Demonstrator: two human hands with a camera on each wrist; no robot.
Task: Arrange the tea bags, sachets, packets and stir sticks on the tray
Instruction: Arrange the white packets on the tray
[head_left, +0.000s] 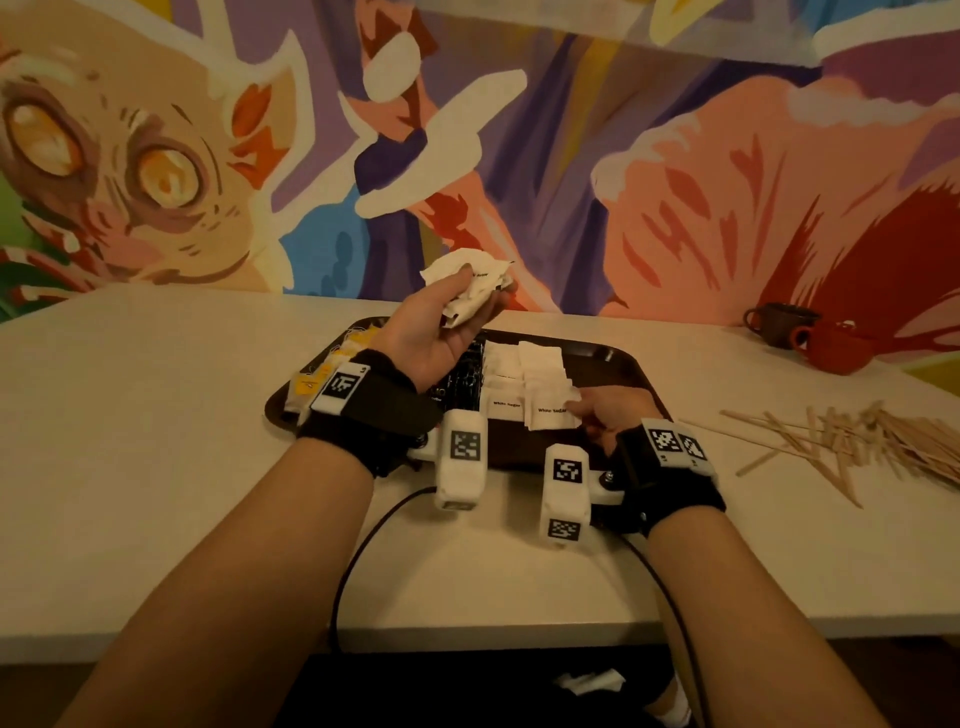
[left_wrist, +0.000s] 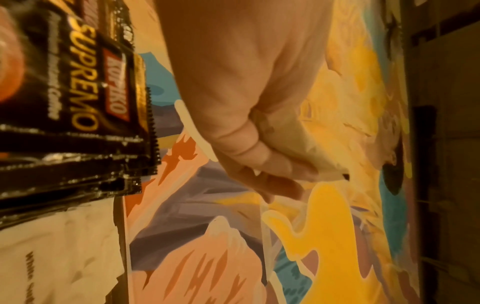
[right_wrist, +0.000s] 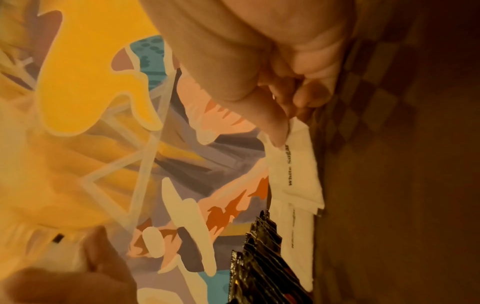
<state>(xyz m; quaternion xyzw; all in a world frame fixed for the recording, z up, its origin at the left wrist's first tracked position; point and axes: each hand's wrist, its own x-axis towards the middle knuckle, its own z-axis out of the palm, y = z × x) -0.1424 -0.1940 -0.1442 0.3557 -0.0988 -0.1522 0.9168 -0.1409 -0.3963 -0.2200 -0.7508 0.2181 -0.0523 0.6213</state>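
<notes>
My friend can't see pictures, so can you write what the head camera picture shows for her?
A person's left hand holds up a bunch of white sugar sachets while the right hand pinches a sachet on a dark tray. Wooden stir sticks lie scattered on the table to the right.

Warm, dim, yellowish indoor light fills all three views. In the head view the tabletop (head_left: 156, 467) is evenly lit and pale, while the tray (head_left: 618, 364) is dark, with one small glint on its far rim. Soft shadows lie under the forearms, and the space below the tabletop edge is near black. Straight lines bow toward the edges of this wide view. The left wrist view is soft, with the dark packets (left_wrist: 78, 102) at its edge smeared but their gold lettering readable. The right wrist view is blurred too; its right side sinks into brown gloom, and the left hand (right_wrist: 64, 277) in the near corner is out of focus.
</notes>
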